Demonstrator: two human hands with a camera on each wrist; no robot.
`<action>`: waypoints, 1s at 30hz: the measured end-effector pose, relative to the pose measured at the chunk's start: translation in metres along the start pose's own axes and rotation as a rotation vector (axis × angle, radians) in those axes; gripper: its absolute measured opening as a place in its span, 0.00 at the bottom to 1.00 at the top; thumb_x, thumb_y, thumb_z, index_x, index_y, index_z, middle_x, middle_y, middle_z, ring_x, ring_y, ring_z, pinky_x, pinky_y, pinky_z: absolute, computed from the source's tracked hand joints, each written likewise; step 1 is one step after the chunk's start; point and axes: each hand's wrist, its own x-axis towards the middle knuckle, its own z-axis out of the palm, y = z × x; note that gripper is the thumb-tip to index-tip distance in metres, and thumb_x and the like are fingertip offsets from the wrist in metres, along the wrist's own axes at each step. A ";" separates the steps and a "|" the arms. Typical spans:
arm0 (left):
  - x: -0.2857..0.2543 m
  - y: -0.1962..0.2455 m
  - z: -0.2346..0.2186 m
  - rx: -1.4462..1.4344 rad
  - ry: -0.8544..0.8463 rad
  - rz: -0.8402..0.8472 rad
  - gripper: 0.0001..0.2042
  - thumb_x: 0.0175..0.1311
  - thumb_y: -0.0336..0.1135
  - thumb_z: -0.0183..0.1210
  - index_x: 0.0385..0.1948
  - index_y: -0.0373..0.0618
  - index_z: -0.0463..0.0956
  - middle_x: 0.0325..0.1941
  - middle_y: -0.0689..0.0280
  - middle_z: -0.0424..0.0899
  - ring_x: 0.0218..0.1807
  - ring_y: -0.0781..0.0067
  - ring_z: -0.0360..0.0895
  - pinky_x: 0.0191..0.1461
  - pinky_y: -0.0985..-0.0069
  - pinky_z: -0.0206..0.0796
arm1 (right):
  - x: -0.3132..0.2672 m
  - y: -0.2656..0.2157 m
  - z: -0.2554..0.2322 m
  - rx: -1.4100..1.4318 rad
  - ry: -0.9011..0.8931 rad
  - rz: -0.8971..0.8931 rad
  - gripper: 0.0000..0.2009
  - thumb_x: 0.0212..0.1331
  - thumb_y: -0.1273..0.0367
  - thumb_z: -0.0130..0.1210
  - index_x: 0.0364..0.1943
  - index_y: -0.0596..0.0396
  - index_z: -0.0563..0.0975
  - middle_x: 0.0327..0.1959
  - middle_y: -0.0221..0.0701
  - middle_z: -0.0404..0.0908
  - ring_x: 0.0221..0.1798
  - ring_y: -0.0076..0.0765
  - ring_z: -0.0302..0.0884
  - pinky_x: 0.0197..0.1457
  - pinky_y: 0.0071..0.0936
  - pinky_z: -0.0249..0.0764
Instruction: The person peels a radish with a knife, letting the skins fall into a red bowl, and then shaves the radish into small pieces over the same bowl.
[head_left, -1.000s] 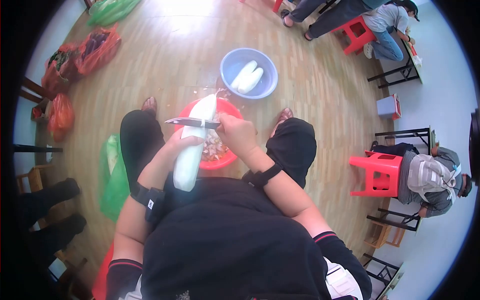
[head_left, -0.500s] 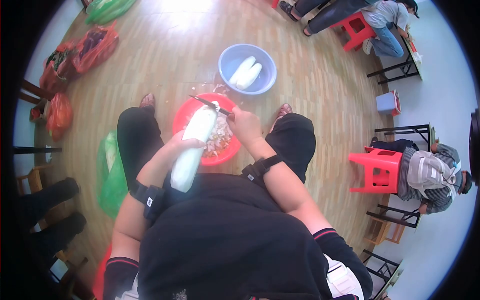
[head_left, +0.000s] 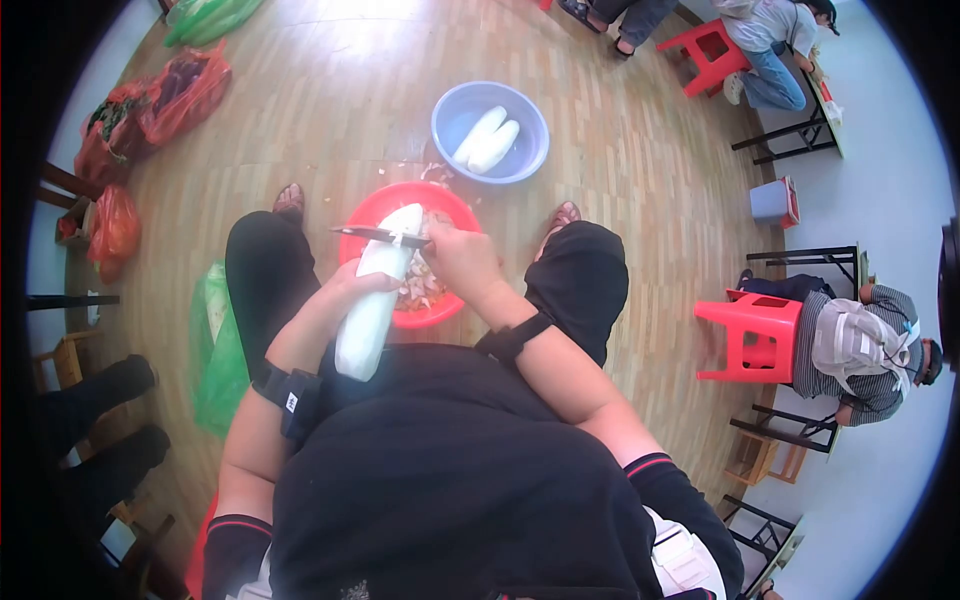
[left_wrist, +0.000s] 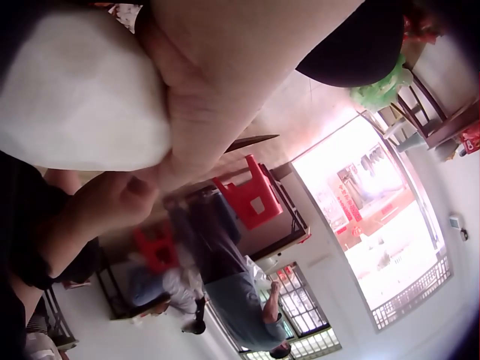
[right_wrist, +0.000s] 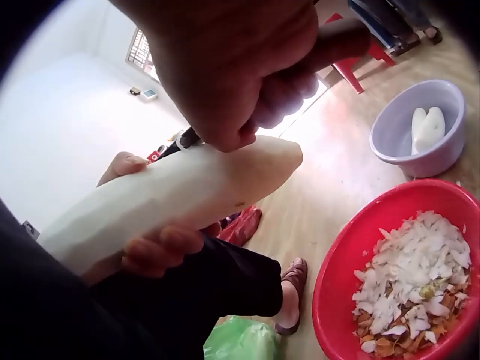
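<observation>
A long peeled white radish [head_left: 366, 330] slants over the red basin [head_left: 372, 212], its near end by my lap. My left hand [head_left: 350, 290] grips it around the middle; in the right wrist view its fingers [right_wrist: 169, 247] curl under the radish [right_wrist: 180, 187]. My right hand [head_left: 462, 262] holds a knife [head_left: 372, 233] by the handle, the blade lying across the radish beyond my left hand. In the right wrist view the right hand [right_wrist: 232, 67] covers most of the knife. White and orange peelings [right_wrist: 412, 270] lie in the basin.
Beyond the red basin stands a pale blue basin [head_left: 541, 140] with two peeled radishes [head_left: 488, 140]. A green plastic bag [head_left: 222, 370] lies left of my leg. Red bags [head_left: 185, 100] line the left wall. Red stools [head_left: 750, 335] and seated people are at the right.
The knife went out to the radish's far end, its blade angled, then came back to lie across it nearer my left hand. The left hand kept its hold. A standing person at the top shifted.
</observation>
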 end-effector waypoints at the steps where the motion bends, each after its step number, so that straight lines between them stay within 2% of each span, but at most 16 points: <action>1: 0.000 0.000 0.000 0.000 -0.001 -0.001 0.23 0.48 0.37 0.58 0.46 0.37 0.65 0.28 0.61 0.75 0.23 0.70 0.76 0.24 0.73 0.72 | 0.000 0.004 0.005 0.005 0.037 0.010 0.09 0.49 0.63 0.56 0.24 0.52 0.74 0.19 0.34 0.77 0.24 0.40 0.78 0.26 0.36 0.73; 4: 0.000 0.001 0.001 0.021 -0.004 -0.023 0.23 0.47 0.38 0.58 0.45 0.37 0.65 0.28 0.60 0.74 0.23 0.70 0.76 0.24 0.73 0.72 | -0.001 0.009 0.012 -0.002 0.018 0.031 0.05 0.48 0.68 0.53 0.25 0.53 0.72 0.18 0.35 0.76 0.23 0.43 0.77 0.27 0.41 0.72; 10: 0.003 -0.001 0.000 0.010 -0.006 -0.022 0.24 0.46 0.39 0.59 0.44 0.36 0.65 0.28 0.60 0.74 0.22 0.69 0.76 0.23 0.72 0.71 | 0.000 0.013 0.013 -0.044 0.008 0.096 0.07 0.49 0.66 0.53 0.30 0.53 0.72 0.19 0.36 0.77 0.24 0.44 0.77 0.28 0.41 0.73; 14: 0.001 0.000 0.001 0.026 0.023 -0.046 0.22 0.47 0.40 0.59 0.42 0.35 0.67 0.27 0.60 0.74 0.22 0.69 0.76 0.23 0.73 0.71 | 0.000 0.012 0.016 -0.034 -0.007 0.112 0.07 0.49 0.66 0.52 0.29 0.53 0.72 0.18 0.37 0.77 0.23 0.45 0.77 0.28 0.41 0.73; 17: 0.004 -0.004 -0.002 0.049 0.020 -0.075 0.21 0.47 0.40 0.58 0.40 0.35 0.67 0.26 0.61 0.75 0.21 0.69 0.76 0.22 0.73 0.70 | -0.001 0.014 0.021 -0.079 -0.085 0.159 0.10 0.50 0.60 0.56 0.26 0.51 0.75 0.21 0.34 0.78 0.26 0.39 0.79 0.28 0.37 0.74; 20: 0.008 -0.010 -0.007 0.058 0.009 -0.125 0.21 0.48 0.41 0.58 0.40 0.35 0.67 0.26 0.60 0.75 0.21 0.68 0.76 0.23 0.73 0.71 | -0.006 0.020 0.031 -0.037 -0.106 0.197 0.10 0.51 0.60 0.54 0.27 0.52 0.76 0.22 0.36 0.79 0.28 0.42 0.80 0.31 0.39 0.75; 22: 0.006 -0.013 -0.006 0.058 0.000 -0.151 0.22 0.48 0.41 0.58 0.41 0.35 0.67 0.26 0.60 0.75 0.21 0.68 0.76 0.23 0.73 0.71 | -0.013 0.037 0.053 0.003 -0.124 0.292 0.08 0.51 0.65 0.50 0.29 0.52 0.77 0.23 0.40 0.79 0.28 0.48 0.79 0.34 0.44 0.74; 23: 0.004 -0.013 -0.005 0.035 -0.015 -0.173 0.22 0.48 0.41 0.58 0.42 0.34 0.67 0.27 0.59 0.75 0.22 0.67 0.76 0.24 0.72 0.72 | -0.017 0.047 0.060 0.009 -0.120 0.295 0.08 0.51 0.65 0.50 0.29 0.52 0.77 0.23 0.40 0.79 0.28 0.48 0.79 0.34 0.44 0.74; 25: 0.001 -0.011 -0.006 0.030 -0.029 -0.196 0.23 0.48 0.42 0.59 0.42 0.34 0.67 0.27 0.58 0.75 0.22 0.66 0.76 0.25 0.71 0.72 | -0.020 0.059 0.060 0.027 -0.253 0.415 0.09 0.51 0.64 0.51 0.30 0.51 0.80 0.25 0.42 0.80 0.31 0.49 0.79 0.38 0.43 0.74; 29: 0.004 -0.013 -0.009 -0.024 0.028 -0.207 0.24 0.49 0.42 0.59 0.43 0.34 0.66 0.29 0.57 0.75 0.24 0.65 0.76 0.27 0.70 0.73 | -0.026 0.060 0.066 0.104 -0.258 0.440 0.09 0.51 0.64 0.52 0.28 0.53 0.80 0.25 0.44 0.79 0.32 0.49 0.79 0.38 0.40 0.74; 30: 0.005 -0.014 -0.009 -0.031 0.045 -0.205 0.24 0.49 0.42 0.58 0.43 0.34 0.66 0.29 0.57 0.75 0.24 0.65 0.76 0.27 0.70 0.73 | -0.023 0.060 0.065 0.199 -0.235 0.439 0.09 0.50 0.64 0.53 0.28 0.53 0.80 0.25 0.44 0.79 0.32 0.49 0.78 0.38 0.39 0.73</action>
